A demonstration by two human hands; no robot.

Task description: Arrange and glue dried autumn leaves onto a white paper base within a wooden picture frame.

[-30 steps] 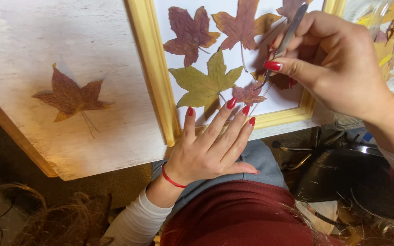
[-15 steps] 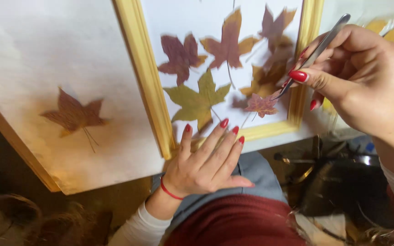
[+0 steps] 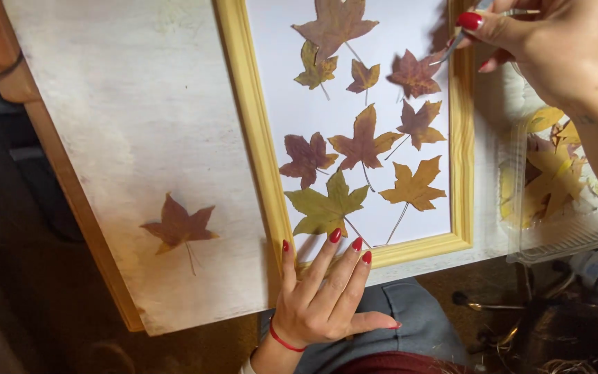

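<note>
While a single dark leaf (image 3: 178,226) lies alone on the whitewashed worktop (image 3: 105,104), the left hand (image 3: 323,298) rests flat with fingers spread on the lower edge of the pale wooden frame (image 3: 250,138). At the top right, the right hand (image 3: 555,48), partly cut off, has its fingers clamped on thin tweezers (image 3: 451,47) touching a purple leaf (image 3: 415,73). A clear tray of yellow leaves (image 3: 555,180) stands just beside the frame; below is dim floor.

Pale smooth wood frame (image 3: 252,131), matt white paper (image 3: 282,90), dry leaves (image 3: 363,142).
</note>
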